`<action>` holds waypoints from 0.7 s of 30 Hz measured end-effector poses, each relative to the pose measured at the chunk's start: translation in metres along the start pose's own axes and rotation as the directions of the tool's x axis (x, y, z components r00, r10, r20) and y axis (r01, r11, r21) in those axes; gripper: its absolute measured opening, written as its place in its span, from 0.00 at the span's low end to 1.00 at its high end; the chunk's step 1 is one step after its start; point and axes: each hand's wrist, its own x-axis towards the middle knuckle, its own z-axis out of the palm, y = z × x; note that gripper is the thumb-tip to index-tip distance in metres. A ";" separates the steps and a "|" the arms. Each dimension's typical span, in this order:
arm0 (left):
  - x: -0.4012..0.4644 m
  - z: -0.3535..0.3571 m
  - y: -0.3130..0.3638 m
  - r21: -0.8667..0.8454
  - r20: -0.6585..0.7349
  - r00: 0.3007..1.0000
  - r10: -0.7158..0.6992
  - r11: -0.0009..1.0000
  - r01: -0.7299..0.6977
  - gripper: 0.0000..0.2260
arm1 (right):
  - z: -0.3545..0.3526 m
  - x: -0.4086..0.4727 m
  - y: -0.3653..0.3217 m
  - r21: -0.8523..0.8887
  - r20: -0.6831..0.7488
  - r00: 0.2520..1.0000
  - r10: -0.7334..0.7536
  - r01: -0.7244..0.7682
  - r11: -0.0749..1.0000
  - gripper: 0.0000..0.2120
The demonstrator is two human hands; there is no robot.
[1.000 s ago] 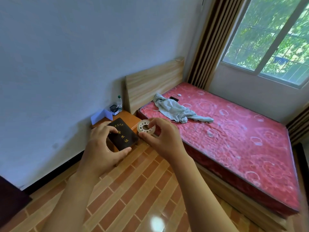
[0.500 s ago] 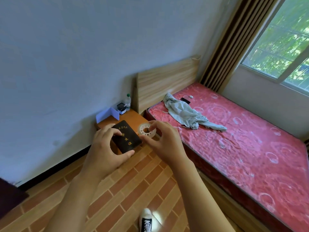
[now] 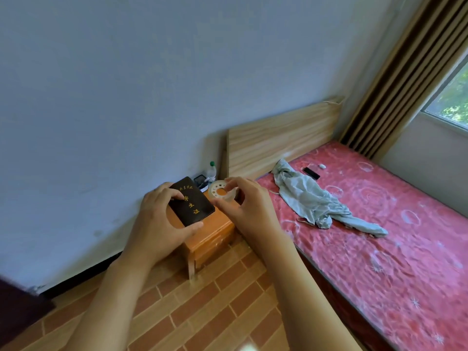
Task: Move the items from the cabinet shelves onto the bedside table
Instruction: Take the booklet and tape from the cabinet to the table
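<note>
The person is holding both hands out over the bedside table point(image 3: 212, 233), which is standing just below and beyond them. The left hand point(image 3: 157, 224) is gripping a dark booklet point(image 3: 191, 201), fingers curled over its far edge and thumb under its near edge. The right hand point(image 3: 249, 207) is pinching a white ring point(image 3: 221, 190) between fingertips and thumb, just right of the booklet. Both items are being carried in the air above the table, not resting on it. Behind the hands, at the table's back by the wall, a bottle point(image 3: 211, 170) and a small black box point(image 3: 200, 179) are sitting. Judging by this, the carry is nearly over and setting the two items down is what remains for this trip. The cabinet is out of view, so how much is waiting on its shelves cannot be told.
</note>
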 end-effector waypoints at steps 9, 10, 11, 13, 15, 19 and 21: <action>0.044 0.014 -0.029 0.001 -0.061 0.994 -0.088 0.996 0.089 0.30 | 0.037 0.078 0.031 0.045 0.072 0.996 -0.052 0.048 0.998 0.14; 0.050 0.014 -0.035 0.001 -0.065 0.993 -0.099 0.995 0.099 0.30 | 0.044 0.086 0.033 0.053 0.080 0.995 -0.056 0.052 0.997 0.14; 0.057 0.014 -0.042 0.007 -0.066 0.992 -0.109 0.994 0.110 0.30 | 0.051 0.094 0.034 0.059 0.088 0.995 -0.057 0.052 0.997 0.14; 0.072 0.015 -0.057 0.015 -0.056 0.991 -0.119 0.993 0.120 0.30 | 0.064 0.111 0.035 0.057 0.095 0.994 -0.049 0.044 0.997 0.14; 0.090 0.015 -0.075 0.008 -0.040 0.992 -0.117 0.993 0.117 0.30 | 0.078 0.130 0.036 0.051 0.085 0.995 -0.043 0.039 0.998 0.14; 0.134 0.004 -0.114 -0.022 -0.039 0.995 -0.091 0.996 0.090 0.31 | 0.110 0.169 0.026 0.020 0.088 0.996 -0.025 0.023 1.000 0.15; 0.159 -0.005 -0.135 -0.042 -0.047 0.997 -0.060 0.997 0.058 0.31 | 0.124 0.193 0.015 -0.004 0.091 0.996 -0.008 0.008 1.000 0.14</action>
